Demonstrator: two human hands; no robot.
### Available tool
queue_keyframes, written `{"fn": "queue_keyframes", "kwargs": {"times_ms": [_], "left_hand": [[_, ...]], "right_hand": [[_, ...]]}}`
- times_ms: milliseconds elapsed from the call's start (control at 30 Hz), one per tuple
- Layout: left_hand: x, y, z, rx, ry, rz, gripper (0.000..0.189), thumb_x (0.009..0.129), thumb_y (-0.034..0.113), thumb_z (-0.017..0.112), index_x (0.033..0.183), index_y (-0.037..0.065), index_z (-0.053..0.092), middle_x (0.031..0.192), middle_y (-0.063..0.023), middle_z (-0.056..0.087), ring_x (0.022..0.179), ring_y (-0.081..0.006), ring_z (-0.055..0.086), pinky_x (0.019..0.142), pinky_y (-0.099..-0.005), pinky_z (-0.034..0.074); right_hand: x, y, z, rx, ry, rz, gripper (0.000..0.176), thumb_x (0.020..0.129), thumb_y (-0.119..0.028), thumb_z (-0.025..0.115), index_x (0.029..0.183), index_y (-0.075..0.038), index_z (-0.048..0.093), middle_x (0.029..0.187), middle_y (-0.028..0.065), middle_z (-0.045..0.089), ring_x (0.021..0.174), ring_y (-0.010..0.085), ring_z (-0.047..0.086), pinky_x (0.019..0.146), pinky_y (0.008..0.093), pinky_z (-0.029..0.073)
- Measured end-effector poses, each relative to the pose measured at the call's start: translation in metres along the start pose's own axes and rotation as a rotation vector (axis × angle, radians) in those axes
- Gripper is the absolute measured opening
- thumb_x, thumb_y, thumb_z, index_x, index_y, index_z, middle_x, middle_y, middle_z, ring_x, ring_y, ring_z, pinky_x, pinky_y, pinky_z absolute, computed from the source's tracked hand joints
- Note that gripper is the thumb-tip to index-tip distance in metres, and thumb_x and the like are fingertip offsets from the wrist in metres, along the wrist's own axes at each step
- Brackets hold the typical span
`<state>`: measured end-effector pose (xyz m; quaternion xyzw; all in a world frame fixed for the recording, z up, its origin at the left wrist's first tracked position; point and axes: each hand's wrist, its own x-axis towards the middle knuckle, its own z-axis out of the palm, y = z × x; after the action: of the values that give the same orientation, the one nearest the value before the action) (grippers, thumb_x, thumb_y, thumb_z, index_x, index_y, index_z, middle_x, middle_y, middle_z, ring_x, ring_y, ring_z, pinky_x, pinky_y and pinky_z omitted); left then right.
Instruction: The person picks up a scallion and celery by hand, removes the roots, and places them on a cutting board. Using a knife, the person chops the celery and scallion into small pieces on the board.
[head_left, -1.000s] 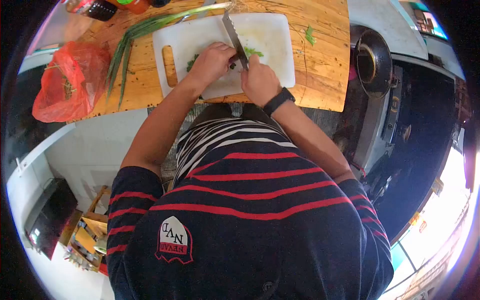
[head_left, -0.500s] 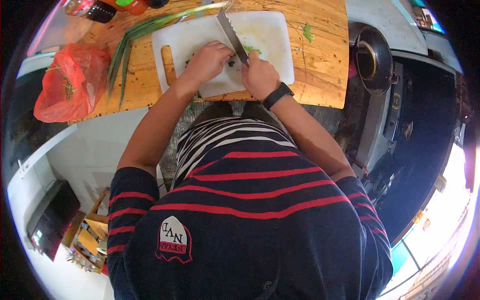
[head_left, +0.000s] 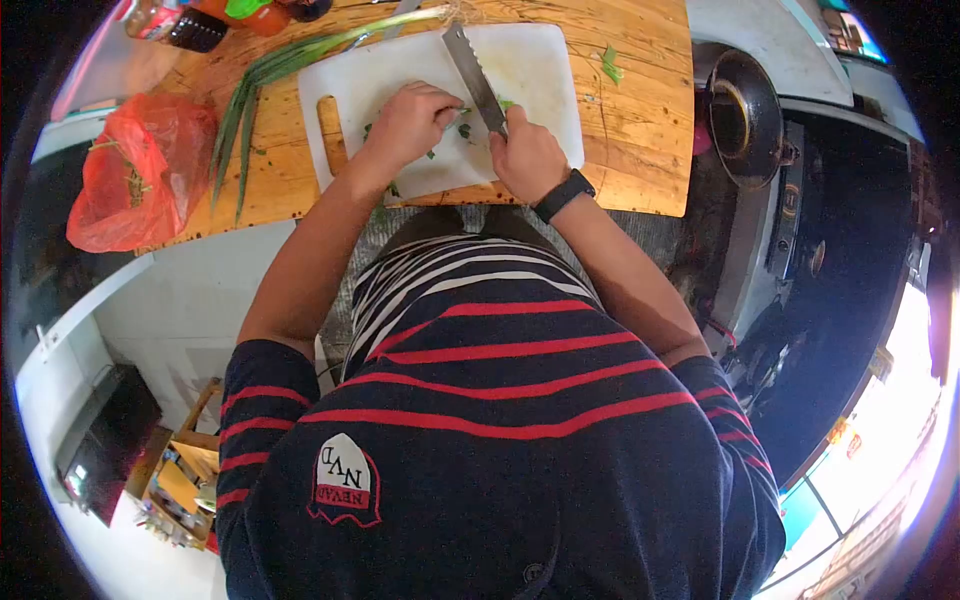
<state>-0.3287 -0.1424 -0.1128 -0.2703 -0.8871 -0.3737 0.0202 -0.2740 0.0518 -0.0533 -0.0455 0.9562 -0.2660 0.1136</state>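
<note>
Likely chopping greens (head_left: 465, 131) on the white board (head_left: 535, 60).
Gripping the knife (head_left: 473, 77) in the right hand (head_left: 530, 157); curling the left hand (head_left: 408, 126) beside the greens, impossible to tell whether pinching any. Calls for keeping clear of the knife, with long scallions (head_left: 283, 63) crowding the board's far edge.

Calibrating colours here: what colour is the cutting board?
The cutting board is white; head view shows it.

Our bare left forearm (head_left: 325, 235) and bare right forearm (head_left: 634, 260) slant inward across the near edge of the wooden surface (head_left: 640, 130). Our bare left hand (head_left: 408, 124) lies back upward, fingers bent and bunched toward the other. Our bare right hand (head_left: 532, 160) curls in a grip, back upward; the two are near, apart.
</note>
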Motion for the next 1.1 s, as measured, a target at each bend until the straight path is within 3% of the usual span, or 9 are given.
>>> {"fn": "queue_keyframes", "kwargs": {"times_ms": [33,167,233,533,633,1100], "left_hand": [[-0.001,0.002,-0.004,-0.075,0.011,-0.116,0.015,0.081,0.008,0.069,0.096,0.005,0.072,0.093,-0.0129,0.07,0.087,-0.0296,0.065,0.082,-0.039,0.051],[-0.002,-0.002,-0.029,-0.147,0.118,-0.138,0.018,0.082,0.007,0.069,0.099,0.006,0.072,0.094,-0.012,0.07,0.09,-0.0294,0.065,0.083,-0.0392,0.051],[-0.003,-0.004,-0.039,0.035,0.192,-0.089,0.017,0.08,0.008,0.07,0.097,0.006,0.072,0.095,-0.0107,0.07,0.094,-0.0302,0.064,0.085,-0.0399,0.05],[-0.007,0.012,-0.026,0.242,-0.017,0.026,0.016,0.076,0.015,0.073,0.091,0.009,0.074,0.092,-0.0063,0.068,0.097,-0.0273,0.059,0.088,-0.0404,0.045],[-0.007,0.013,-0.017,0.264,0.007,-0.004,0.012,0.075,0.014,0.072,0.085,0.01,0.075,0.085,-0.0022,0.068,0.093,-0.0235,0.058,0.087,-0.0384,0.043],[-0.004,0.017,0.001,0.234,0.034,-0.02,0.011,0.077,0.012,0.07,0.086,0.009,0.075,0.087,-0.0046,0.068,0.092,-0.0261,0.059,0.084,-0.0405,0.046]], "right_hand": [[0.0,0.0,0.0,0.004,0.001,0.005,0.024,0.089,-0.019,0.056,0.098,0.001,0.046,0.074,0.029,0.064,0.071,0.0477,0.064,0.066,0.0557,0.051],[0.001,0.003,0.0,0.024,-0.022,0.03,0.025,0.089,-0.019,0.056,0.1,0.001,0.046,0.073,0.0287,0.064,0.071,0.0476,0.064,0.066,0.0558,0.051],[0.002,0.004,0.001,0.034,-0.028,0.032,0.025,0.089,-0.019,0.057,0.1,0.001,0.046,0.073,0.0283,0.064,0.07,0.0475,0.064,0.066,0.0557,0.051],[0.002,0.005,0.0,0.035,-0.032,0.013,0.026,0.088,-0.019,0.057,0.101,0.001,0.045,0.073,0.0276,0.064,0.07,0.0464,0.064,0.066,0.0555,0.051],[0.003,0.005,0.0,0.028,-0.03,0.023,0.027,0.089,-0.02,0.057,0.101,0.001,0.045,0.073,0.0272,0.064,0.07,0.046,0.064,0.065,0.0553,0.051],[-0.004,0.002,0.01,0.042,0.073,-0.024,0.025,0.087,-0.017,0.061,0.097,0.001,0.046,0.068,0.0273,0.061,0.066,0.0476,0.061,0.061,0.0562,0.047]]}}
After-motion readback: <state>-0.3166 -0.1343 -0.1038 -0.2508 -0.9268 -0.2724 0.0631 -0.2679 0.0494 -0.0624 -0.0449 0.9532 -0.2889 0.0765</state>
